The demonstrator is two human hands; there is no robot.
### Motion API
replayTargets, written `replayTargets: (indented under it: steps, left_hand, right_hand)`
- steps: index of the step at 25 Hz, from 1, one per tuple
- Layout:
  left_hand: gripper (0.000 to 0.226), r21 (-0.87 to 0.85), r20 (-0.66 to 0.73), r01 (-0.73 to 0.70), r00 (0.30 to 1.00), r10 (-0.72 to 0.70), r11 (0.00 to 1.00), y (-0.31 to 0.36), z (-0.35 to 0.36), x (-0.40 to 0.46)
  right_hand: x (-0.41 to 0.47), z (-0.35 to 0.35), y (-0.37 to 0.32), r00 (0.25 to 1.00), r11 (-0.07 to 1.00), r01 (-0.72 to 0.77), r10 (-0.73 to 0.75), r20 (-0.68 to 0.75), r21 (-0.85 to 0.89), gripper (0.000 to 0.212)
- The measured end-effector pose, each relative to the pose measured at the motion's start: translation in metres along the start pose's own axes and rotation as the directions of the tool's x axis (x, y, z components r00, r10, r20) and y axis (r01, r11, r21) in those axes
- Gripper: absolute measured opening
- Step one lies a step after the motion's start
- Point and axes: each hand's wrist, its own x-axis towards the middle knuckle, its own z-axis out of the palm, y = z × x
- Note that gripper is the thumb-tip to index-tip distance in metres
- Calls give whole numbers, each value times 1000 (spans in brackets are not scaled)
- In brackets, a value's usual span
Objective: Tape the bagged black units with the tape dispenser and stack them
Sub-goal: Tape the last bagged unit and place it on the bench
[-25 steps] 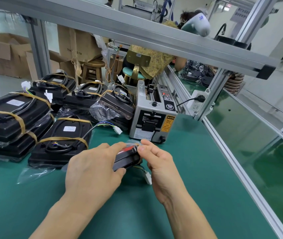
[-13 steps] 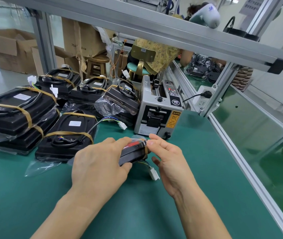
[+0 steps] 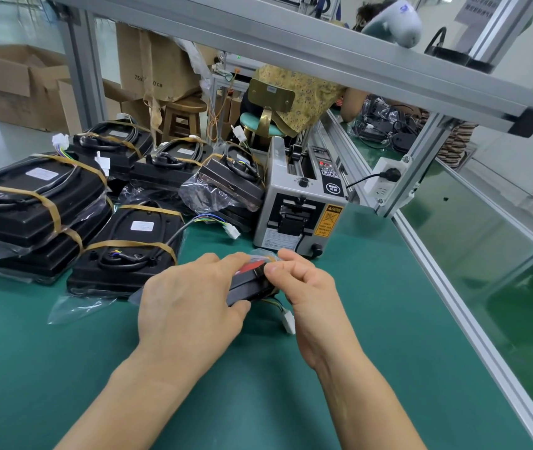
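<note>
At centre frame my left hand (image 3: 190,306) covers and grips the bagged black unit (image 3: 252,285) on the green bench (image 3: 372,319), fingers curled over its near side. My right hand (image 3: 304,287) pinches the unit's far end, thumb and forefinger closed on the bag fold; half a second ago that thumb lay flatter along the top. I judge the fold is now held for taping, tape not yet applied. A white connector (image 3: 289,323) trails below. Just beyond stands the tape dispenser (image 3: 301,206). To the left lie taped units (image 3: 129,241), some stacked (image 3: 31,196) at far left.
</note>
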Motion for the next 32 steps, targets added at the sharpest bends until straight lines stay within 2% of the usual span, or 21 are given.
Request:
replayTargets:
  steps: [10, 17, 22, 28, 30, 32]
  left_hand:
    - [57, -18, 0, 0, 1000, 0, 1000, 0, -1, 0]
    - [54, -35, -3, -4, 1000, 4, 999, 1, -2, 0]
    - [53, -15, 3, 5, 1000, -5, 1000, 1, -2, 0]
    - [55, -24, 22, 9, 1000, -8, 1000, 1, -2, 0]
    - [55, -1, 26, 7, 1000, -7, 1000, 1, -2, 0]
    - [56, 22, 30, 3, 1000, -4, 1000, 1, -2, 1]
  right_hand:
    - [-1, 7, 6, 995, 998, 58, -59, -81, -20, 22]
    - [0, 6, 9, 997, 999, 16, -13, -81, 36, 14]
    - [-1, 8, 10, 996, 998, 49, -51, -72, -29, 14]
    - [0, 12, 15, 977, 983, 125, -145, -156, -131, 20]
    - [-1, 13, 15, 976, 988, 118, -133, -169, -97, 21]
    - [-2, 12, 14, 983, 996, 83, -76, -167, 37, 20]
